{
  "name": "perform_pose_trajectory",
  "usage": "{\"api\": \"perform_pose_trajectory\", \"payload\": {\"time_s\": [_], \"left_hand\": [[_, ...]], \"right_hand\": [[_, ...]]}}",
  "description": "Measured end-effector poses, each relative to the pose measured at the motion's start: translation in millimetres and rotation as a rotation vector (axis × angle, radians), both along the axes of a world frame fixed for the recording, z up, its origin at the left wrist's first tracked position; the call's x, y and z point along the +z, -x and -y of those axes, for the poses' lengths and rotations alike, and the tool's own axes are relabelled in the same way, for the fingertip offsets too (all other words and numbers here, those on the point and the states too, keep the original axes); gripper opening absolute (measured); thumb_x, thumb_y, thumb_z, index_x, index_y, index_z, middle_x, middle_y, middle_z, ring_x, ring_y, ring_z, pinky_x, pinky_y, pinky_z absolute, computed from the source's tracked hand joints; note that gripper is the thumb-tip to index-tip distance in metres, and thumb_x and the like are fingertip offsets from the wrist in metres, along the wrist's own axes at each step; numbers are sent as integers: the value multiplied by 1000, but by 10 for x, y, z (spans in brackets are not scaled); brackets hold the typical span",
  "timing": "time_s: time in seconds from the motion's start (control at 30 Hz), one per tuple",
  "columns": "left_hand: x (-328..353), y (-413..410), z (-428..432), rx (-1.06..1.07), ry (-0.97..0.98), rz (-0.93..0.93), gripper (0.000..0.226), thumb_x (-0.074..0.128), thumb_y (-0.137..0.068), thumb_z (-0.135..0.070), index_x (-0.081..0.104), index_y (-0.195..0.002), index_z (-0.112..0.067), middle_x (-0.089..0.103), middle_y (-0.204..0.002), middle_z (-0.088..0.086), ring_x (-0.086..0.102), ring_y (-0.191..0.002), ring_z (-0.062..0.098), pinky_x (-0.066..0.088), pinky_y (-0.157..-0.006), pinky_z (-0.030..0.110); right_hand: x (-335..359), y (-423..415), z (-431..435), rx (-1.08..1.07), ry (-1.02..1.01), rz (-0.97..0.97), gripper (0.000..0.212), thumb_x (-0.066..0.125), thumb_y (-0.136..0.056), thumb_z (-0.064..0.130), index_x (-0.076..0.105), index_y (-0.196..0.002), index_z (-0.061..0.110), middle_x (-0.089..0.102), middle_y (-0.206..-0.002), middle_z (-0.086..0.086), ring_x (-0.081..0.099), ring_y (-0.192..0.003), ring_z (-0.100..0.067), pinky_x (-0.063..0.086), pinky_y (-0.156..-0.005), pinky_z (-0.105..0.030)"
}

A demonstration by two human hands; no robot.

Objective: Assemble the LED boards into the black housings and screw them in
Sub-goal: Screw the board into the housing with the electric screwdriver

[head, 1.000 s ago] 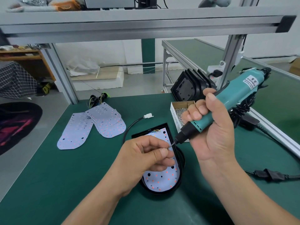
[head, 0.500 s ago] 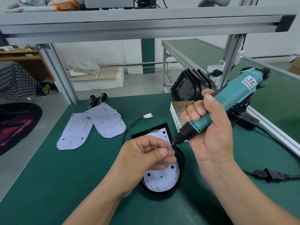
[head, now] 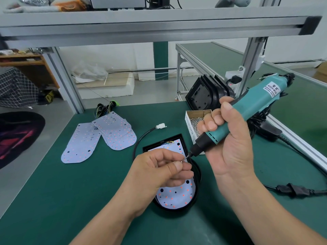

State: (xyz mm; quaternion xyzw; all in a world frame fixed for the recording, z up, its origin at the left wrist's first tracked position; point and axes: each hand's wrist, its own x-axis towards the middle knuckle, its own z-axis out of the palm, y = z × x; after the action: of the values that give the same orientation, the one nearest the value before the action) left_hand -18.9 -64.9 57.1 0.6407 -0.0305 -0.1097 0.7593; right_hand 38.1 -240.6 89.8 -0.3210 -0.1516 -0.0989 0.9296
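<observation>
Left hand [head: 159, 170] pinches tiny screw [head: 182, 161] at bit tip, frame centre. Right hand [head: 228, 140] wrapped round teal electric screwdriver [head: 247, 110]. LED board [head: 177, 193] sits in black housing [head: 198, 174] below. Board looks thin, light, probably fragile: hold by edges. Screw slippery, easily dropped.

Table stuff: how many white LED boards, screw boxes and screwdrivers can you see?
LED boards: 4, one in the housing, one flat at the left, and at least two overlapping
Screw boxes: 1
Screwdrivers: 1, in the right hand
Total: 6
</observation>
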Motion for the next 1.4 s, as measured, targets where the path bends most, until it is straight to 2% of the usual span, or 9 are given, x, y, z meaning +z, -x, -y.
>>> {"api": "perform_pose_trajectory", "payload": {"time_s": [0.23,0.47,0.77,0.9,1.0,1.07,1.13,1.23,1.4], "left_hand": [[-58,-6,26,99,5,41,13,65,-99,6,73,-102,-4,82,-99,16,81,-92,33,63,-73,29],[-103,-4,65,193,-81,135,20,63,-100,9,72,-102,-8,82,-97,10,81,-91,29,65,-82,32],[-132,-19,33,136,-151,162,22,71,-87,-19,70,-109,-17,83,-100,2,81,-96,24,64,-90,41],[-105,-22,18,92,-155,148,26,77,-92,-11,68,-116,-16,82,-105,1,81,-97,23,62,-94,44],[-46,-26,-37,138,-183,177,30,75,-88,-26,69,-117,-26,81,-102,-1,80,-86,19,65,-79,34],[-20,-69,-155,339,-288,230,24,70,-85,-41,71,-108,-37,78,-92,-10,73,-73,11,60,-66,30],[-23,-149,-325,520,-548,231,30,65,-86,-55,64,-113,-43,70,-90,-17,64,-72,3,53,-68,29],[-69,-228,-405,431,-883,78,55,61,-91,-66,48,-137,-38,66,-91,-13,64,-84,3,54,-76,36],[-165,-241,-340,275,-1069,76,83,57,-80,-76,35,-151,-39,68,-89,-13,67,-93,13,56,-81,37]], "right_hand": [[29,32,-64,-50,41,-26,8,68,-100,19,61,-104,19,49,-71,3,50,-61,-14,47,-66,-29],[-61,5,-111,-111,-35,-137,21,73,-100,29,55,-107,19,50,-77,1,50,-66,-14,48,-70,-29],[-140,-74,-72,-98,-69,-187,25,74,-99,29,55,-108,16,50,-75,3,50,-64,-13,49,-67,-28],[-175,-108,-83,-82,-84,-226,25,74,-99,29,55,-107,17,51,-74,4,51,-63,-12,50,-66,-28],[-185,-122,-80,-81,-98,-245,25,75,-98,28,55,-107,17,52,-73,3,51,-62,-13,50,-65,-28],[-177,-128,-59,-82,-101,-247,25,76,-98,26,55,-108,17,52,-73,3,51,-62,-13,50,-65,-29],[-162,-126,-47,-74,-80,-237,20,75,-98,23,57,-105,18,51,-72,4,51,-61,-13,49,-65,-29],[-156,-100,-67,-30,-28,-192,11,71,-100,19,60,-98,22,49,-71,4,47,-60,-13,46,-65,-27],[-172,-35,-130,36,103,-147,8,63,-100,13,61,-101,20,44,-70,2,44,-58,-14,44,-60,-28]]}}
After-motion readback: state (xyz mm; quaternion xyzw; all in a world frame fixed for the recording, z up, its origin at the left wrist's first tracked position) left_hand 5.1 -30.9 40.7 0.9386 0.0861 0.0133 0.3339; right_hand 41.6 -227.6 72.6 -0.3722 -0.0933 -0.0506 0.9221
